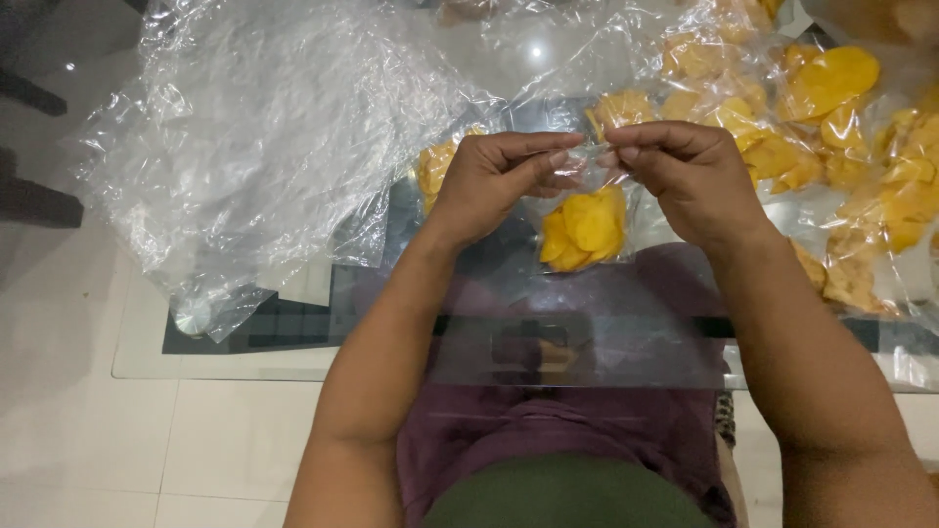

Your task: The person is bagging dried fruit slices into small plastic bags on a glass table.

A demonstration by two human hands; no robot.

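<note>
We see the left hand (494, 181) and the right hand (685, 171) raised side by side over the glass table (293, 362), each pinching the top edge of a small clear bag (585, 220) between thumb and fingertips. The fingertips of the two hands nearly meet at the bag's mouth, so both hands are closed in a grasp on the plastic. The bag hangs between them, just above the table edge, and holds a handful of yellow chips (587, 227) that have settled at its bottom (we cannot tell whether the mouth is sealed or only pressed together).

Behind the hands we find more yellow chips in a small heap (435, 166) just beyond the left hand. To the right, near the right hand, a spread of chips in clear plastic (831, 108) covers the table up to the picture's edge. To the left lies a large crumpled sheet of clear plastic (264, 127), draped over the table corner. Below the glass we make out the person's purple garment (548, 430) and the pale tiled floor (98, 430).
</note>
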